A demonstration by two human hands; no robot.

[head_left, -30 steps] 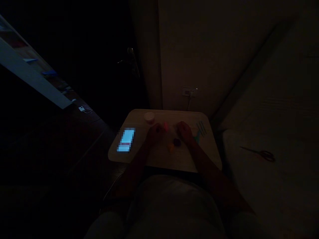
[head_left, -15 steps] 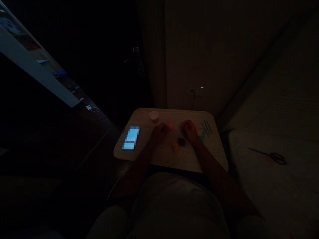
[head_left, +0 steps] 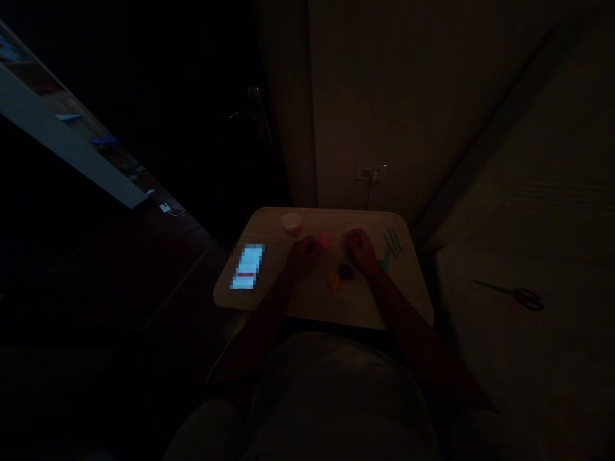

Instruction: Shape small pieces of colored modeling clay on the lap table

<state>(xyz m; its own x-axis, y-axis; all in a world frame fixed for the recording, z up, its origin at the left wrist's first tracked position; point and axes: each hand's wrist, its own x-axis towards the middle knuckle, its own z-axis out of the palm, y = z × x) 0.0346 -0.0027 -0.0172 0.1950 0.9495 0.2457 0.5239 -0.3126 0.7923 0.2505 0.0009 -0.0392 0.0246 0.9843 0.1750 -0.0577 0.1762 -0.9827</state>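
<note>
Over my feed, the right hand (head_left: 363, 252) was curled around a red piece (head_left: 356, 239), seemingly mid-work. The left hand (head_left: 302, 255) sat half-curled beside the pink lump (head_left: 323, 241), its grip too dark to tell. The orange lump (head_left: 334, 281) and dark lump (head_left: 346, 272) lay untouched.

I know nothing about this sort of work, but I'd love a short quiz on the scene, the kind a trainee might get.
1. Which lies off the table, on the pale surface at the right: a) tub, b) scissors, c) door handle?
2. True or false: the bright screen lies nearer the left hand than the right hand.
3. What colour is the lump between the two hands?

Key: 1. b; 2. true; 3. pink.
</note>
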